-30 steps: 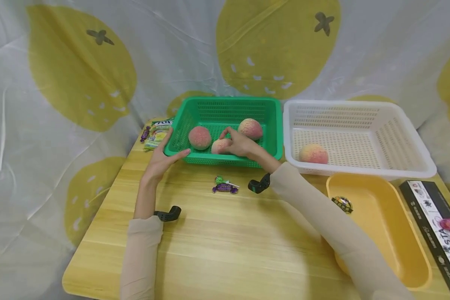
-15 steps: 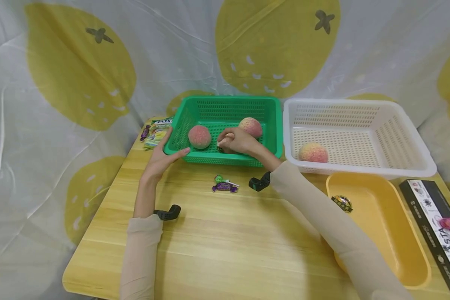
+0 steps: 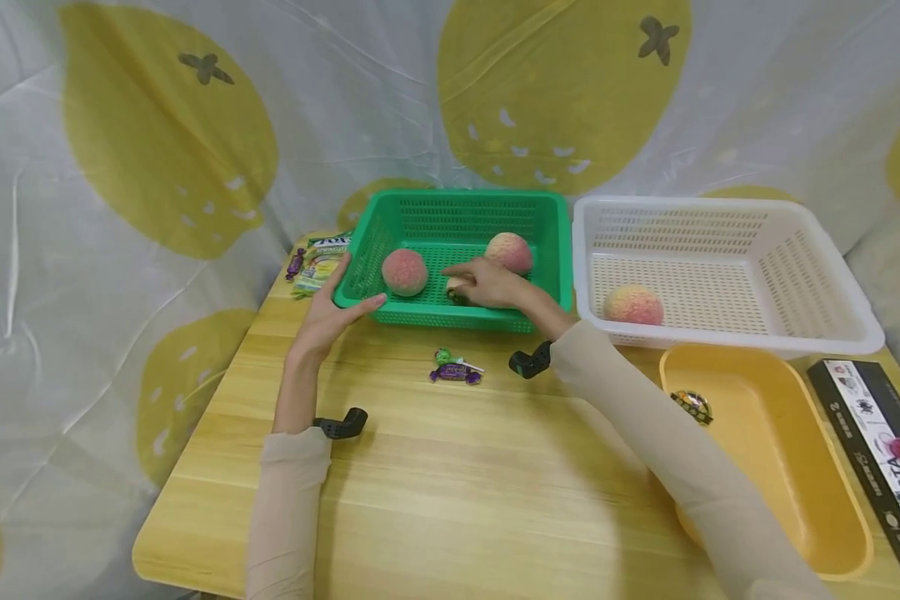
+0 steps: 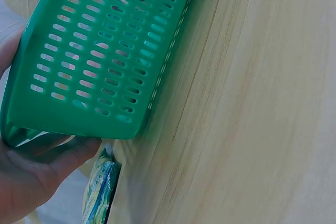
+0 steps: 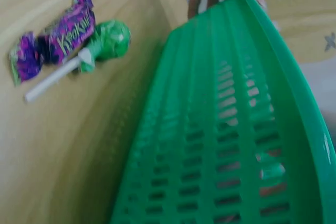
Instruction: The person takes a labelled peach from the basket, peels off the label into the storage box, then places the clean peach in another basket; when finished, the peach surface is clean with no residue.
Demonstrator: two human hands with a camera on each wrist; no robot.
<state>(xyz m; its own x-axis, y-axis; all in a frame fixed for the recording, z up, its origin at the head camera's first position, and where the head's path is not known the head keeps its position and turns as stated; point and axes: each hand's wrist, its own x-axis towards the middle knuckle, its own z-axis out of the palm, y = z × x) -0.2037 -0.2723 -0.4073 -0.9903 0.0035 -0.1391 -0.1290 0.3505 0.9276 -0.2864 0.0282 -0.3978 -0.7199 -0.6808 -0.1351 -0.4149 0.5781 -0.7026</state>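
My left hand (image 3: 326,321) grips the near left corner of the green basket (image 3: 457,315), with the thumb on the front rim and the fingers along the side. In the left wrist view the fingers wrap under the rim. Inside the basket, my right hand (image 3: 491,283) holds a pale peach (image 3: 459,283), mostly hidden by the fingers. A small dark-and-gold thing (image 3: 454,295) shows just below it, too small to identify. Two more peaches lie in the basket: a pink one (image 3: 405,272) at left and a larger one (image 3: 510,252) behind the right hand.
A white basket (image 3: 720,337) with one peach (image 3: 633,305) adjoins at right. Before it stand a yellow bin (image 3: 780,467) with a gold-black wrapped item (image 3: 693,407) and a pasta box (image 3: 870,450). A purple candy (image 5: 65,32) and green lollipop (image 5: 111,40) lie in front; a snack bag (image 3: 321,262) at left.
My right hand has shifted over the peach and covers more of it; the dark-and-gold thing has come into sight beneath. The left hand stays on the basket corner.
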